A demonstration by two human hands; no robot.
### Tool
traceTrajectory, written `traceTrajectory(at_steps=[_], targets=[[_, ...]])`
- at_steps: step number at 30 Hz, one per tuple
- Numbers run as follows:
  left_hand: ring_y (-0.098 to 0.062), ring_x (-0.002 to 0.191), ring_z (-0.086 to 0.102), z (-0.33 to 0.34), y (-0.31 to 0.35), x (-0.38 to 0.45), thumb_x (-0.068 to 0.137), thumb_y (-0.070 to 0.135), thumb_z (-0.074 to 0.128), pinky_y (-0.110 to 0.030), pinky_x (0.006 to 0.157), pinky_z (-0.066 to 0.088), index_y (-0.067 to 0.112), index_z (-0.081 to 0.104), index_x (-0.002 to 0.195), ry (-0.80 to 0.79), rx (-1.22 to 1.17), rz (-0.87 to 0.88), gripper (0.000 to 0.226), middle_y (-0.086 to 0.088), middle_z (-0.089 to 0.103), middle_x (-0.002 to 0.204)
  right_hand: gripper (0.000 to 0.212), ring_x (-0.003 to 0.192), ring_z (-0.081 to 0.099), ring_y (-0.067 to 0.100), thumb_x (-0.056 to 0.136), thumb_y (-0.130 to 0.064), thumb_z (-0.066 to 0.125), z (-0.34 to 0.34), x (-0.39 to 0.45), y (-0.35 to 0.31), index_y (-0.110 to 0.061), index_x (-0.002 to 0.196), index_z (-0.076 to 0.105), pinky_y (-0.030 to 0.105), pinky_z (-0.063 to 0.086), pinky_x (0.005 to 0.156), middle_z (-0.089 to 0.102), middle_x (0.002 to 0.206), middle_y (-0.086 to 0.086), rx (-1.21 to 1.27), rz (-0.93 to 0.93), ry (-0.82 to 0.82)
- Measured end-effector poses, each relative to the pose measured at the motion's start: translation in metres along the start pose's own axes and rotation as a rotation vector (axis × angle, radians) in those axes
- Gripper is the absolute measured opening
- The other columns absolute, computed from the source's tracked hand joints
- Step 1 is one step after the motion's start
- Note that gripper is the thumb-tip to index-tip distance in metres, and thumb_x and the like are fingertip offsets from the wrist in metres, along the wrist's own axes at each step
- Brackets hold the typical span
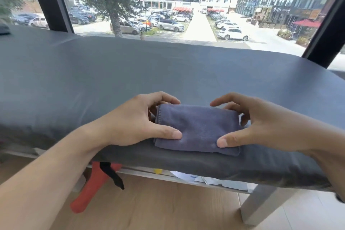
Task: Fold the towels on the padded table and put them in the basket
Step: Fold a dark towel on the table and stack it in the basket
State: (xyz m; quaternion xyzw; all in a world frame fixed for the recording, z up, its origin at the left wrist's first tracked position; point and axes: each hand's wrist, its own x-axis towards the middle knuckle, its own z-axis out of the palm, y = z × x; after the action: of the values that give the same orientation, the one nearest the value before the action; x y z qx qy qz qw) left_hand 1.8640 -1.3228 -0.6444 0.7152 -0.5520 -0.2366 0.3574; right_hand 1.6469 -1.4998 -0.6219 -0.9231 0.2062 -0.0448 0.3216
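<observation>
Hands [138,117] [261,123], two; folded towel [197,129], one.

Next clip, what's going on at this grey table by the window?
A person is handling a small purple-grey towel that lies folded into a compact rectangle near the front edge of the padded table. The left hand grips its left end, thumb on top, and the right hand holds the right end the same way. No basket is in view, so the towel has not been put away yet.
</observation>
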Motion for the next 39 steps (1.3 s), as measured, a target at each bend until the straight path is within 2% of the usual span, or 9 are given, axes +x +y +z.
traceTrajectory(at_steps=[9, 13, 17, 20, 23, 28, 31, 35, 39], targets=[[-0.013, 0.085, 0.074, -0.007, 0.011, -0.012, 0.08, 0.016, 0.084, -0.021, 0.074, 0.055, 0.016, 0.076, 0.093, -0.027, -0.101, 0.041, 0.014, -0.002, 0.078, 0.088, 0.026, 0.078, 0.069, 0.007, 0.075, -0.025, 0.086, -0.002, -0.003, -0.012, -0.033, 0.097, 0.075, 0.033, 0.056, 0.077, 0.076, 0.086, -0.01, -0.039, -0.084, 0.065], [-0.02, 0.087, 0.073, -0.023, 0.012, -0.034, 0.079, 0.018, 0.086, -0.032, 0.083, 0.055, 0.016, 0.074, 0.092, 0.027, -0.118, 0.014, 0.017, -0.008, 0.077, 0.091, 0.027, 0.064, 0.059, 0.001, 0.075, -0.021, 0.085, 0.003, 0.005, -0.034, -0.032, 0.095, 0.072, 0.022, 0.044, 0.065, 0.073, 0.079, -0.012, -0.037, -0.153, 0.147], [-0.022, 0.094, 0.072, -0.037, 0.011, -0.078, 0.072, 0.033, 0.086, -0.052, 0.091, 0.055, 0.026, 0.067, 0.102, 0.018, 0.028, -0.088, 0.037, 0.001, 0.076, 0.097, 0.036, 0.084, 0.068, 0.033, 0.073, -0.011, 0.086, 0.011, 0.013, -0.075, -0.027, 0.1, 0.068, 0.054, 0.058, 0.079, 0.075, 0.089, 0.006, 0.203, -0.244, 0.105], [-0.011, 0.096, 0.072, -0.035, 0.017, -0.124, 0.073, 0.036, 0.09, -0.035, 0.084, 0.058, 0.034, 0.065, 0.11, 0.0, 0.007, -0.123, 0.044, 0.008, 0.076, 0.101, 0.043, 0.082, 0.069, 0.037, 0.072, -0.01, 0.085, 0.029, 0.015, -0.125, -0.026, 0.105, 0.063, 0.052, 0.057, 0.075, 0.074, 0.09, 0.01, 0.218, -0.363, -0.018], [-0.002, 0.089, 0.073, -0.029, 0.021, -0.176, 0.068, 0.038, 0.083, -0.017, 0.073, 0.053, 0.031, 0.07, 0.103, 0.282, -0.156, -0.118, 0.038, 0.011, 0.078, 0.095, 0.053, 0.079, 0.07, 0.031, 0.069, -0.013, 0.088, 0.058, 0.018, -0.185, -0.026, 0.111, 0.06, 0.046, 0.059, 0.072, 0.073, 0.093, 0.002, 0.195, -0.452, -0.139], [-0.007, 0.068, 0.074, -0.028, 0.003, -0.254, 0.067, 0.024, 0.081, -0.016, 0.059, 0.053, 0.014, 0.07, 0.082, 0.783, -0.41, -0.205, 0.021, 0.003, 0.077, 0.072, 0.077, 0.091, 0.072, 0.009, 0.061, -0.053, 0.085, 0.117, 0.032, -0.259, -0.032, 0.129, 0.055, 0.036, 0.062, 0.082, 0.068, 0.113, -0.008, 0.312, -0.582, -0.213], [-0.01, 0.07, 0.073, -0.032, -0.015, -0.287, 0.054, 0.027, 0.084, -0.021, 0.061, 0.054, 0.018, 0.075, 0.073, 0.988, -0.576, -0.248, 0.022, 0.001, 0.077, 0.075, 0.101, 0.108, 0.067, 0.001, 0.064, -0.054, 0.086, 0.16, 0.042, -0.275, -0.03, 0.148, 0.037, 0.029, 0.056, 0.096, 0.063, 0.13, -0.008, 0.307, -0.579, -0.476], [-0.023, 0.086, 0.075, -0.05, -0.047, -0.32, 0.056, 0.01, 0.092, -0.036, 0.078, 0.061, 0.008, 0.077, 0.082, 1.146, -0.824, -0.315, 0.03, -0.013, 0.077, 0.089, 0.065, 0.114, 0.064, -0.001, 0.078, -0.044, 0.084, 0.23, 0.058, -0.284, -0.03, 0.134, 0.054, 0.028, 0.051, 0.101, 0.069, 0.123, -0.016, 0.143, -0.586, -0.844], [-0.02, 0.103, 0.073, -0.071, -0.086, -0.355, 0.068, 0.018, 0.082, -0.032, 0.09, 0.057, 0.006, 0.07, 0.109, 1.308, -0.805, -0.345, 0.045, -0.012, 0.075, 0.107, 0.041, 0.105, 0.07, 0.01, 0.081, -0.052, 0.078, 0.293, 0.078, -0.306, -0.027, 0.112, 0.07, 0.04, 0.053, 0.1, 0.076, 0.108, -0.01, 0.045, -0.591, -0.864]])
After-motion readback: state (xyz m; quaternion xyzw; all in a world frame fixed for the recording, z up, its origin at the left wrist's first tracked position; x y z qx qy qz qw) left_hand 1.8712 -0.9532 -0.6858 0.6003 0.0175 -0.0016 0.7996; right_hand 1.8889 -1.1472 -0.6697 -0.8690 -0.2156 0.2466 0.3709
